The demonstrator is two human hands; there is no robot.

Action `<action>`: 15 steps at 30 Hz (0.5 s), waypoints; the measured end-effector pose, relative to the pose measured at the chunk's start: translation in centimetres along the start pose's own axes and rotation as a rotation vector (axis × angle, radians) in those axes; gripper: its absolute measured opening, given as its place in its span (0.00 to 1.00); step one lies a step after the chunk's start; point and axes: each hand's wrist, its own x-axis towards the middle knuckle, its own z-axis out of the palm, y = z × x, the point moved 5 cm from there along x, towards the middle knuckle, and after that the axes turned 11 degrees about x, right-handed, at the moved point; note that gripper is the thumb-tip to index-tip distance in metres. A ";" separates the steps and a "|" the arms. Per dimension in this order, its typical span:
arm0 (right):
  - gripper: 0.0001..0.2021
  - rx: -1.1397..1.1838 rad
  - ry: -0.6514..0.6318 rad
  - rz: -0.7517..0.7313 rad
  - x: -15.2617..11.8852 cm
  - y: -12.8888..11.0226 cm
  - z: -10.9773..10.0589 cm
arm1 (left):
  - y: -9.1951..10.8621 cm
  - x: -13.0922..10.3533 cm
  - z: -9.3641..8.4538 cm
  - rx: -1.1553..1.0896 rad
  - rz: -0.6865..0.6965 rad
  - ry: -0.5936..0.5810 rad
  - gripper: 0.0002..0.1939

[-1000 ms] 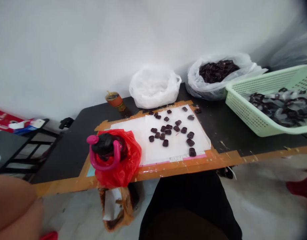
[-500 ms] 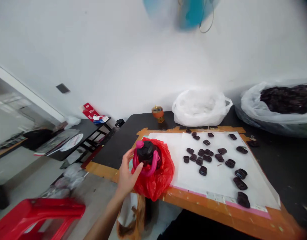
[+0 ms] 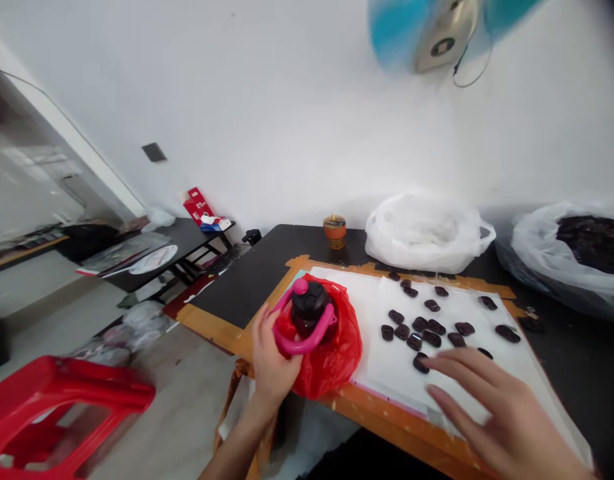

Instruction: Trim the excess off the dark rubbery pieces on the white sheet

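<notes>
At the left side of the work sheet, a bottle (image 3: 311, 303) with a black lid and a pink carry handle (image 3: 307, 345) stands in a crumpled red plastic bag (image 3: 339, 360). My left hand (image 3: 275, 363) grips the handle's near left side, thumb in front and fingers behind. Over the white paper (image 3: 381, 367) reaches my right hand (image 3: 497, 407), fingers stretched out and nothing seen in it. Its fingertips are close to one of several dark, glossy oval pieces (image 3: 421, 362); whether they touch I cannot tell. The hand hides part of the pieces on the right.
Behind the paper stand a white plastic bag (image 3: 421, 243) and an orange-brown cup (image 3: 335, 233). Another bag (image 3: 551, 260) at right holds many dark pieces. Brown tape (image 3: 211, 328) edges the black table (image 3: 257, 280). A red stool (image 3: 81, 387) is at lower left. A blue fan (image 3: 437, 40) hangs above.
My right hand has come in from the lower right over the dark pieces. My left hand has closed around the pink handle. The view has shifted somewhat.
</notes>
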 end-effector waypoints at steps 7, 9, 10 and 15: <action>0.27 0.142 -0.267 -0.228 13.5 -7.0 10.6 | 1.0 2.8 -1.3 -0.557 -0.107 0.247 0.40; 0.23 0.207 -0.274 -0.143 15.9 -7.1 11.9 | 0.9 2.9 -0.5 -0.589 -0.117 0.264 0.44; 0.22 0.235 -0.260 -0.081 16.9 -6.7 12.2 | 0.7 2.7 0.1 -0.572 -0.141 0.228 0.47; 0.12 0.328 -0.183 0.151 20.1 -3.9 12.8 | -0.2 0.6 4.2 -0.503 -0.290 -0.209 0.60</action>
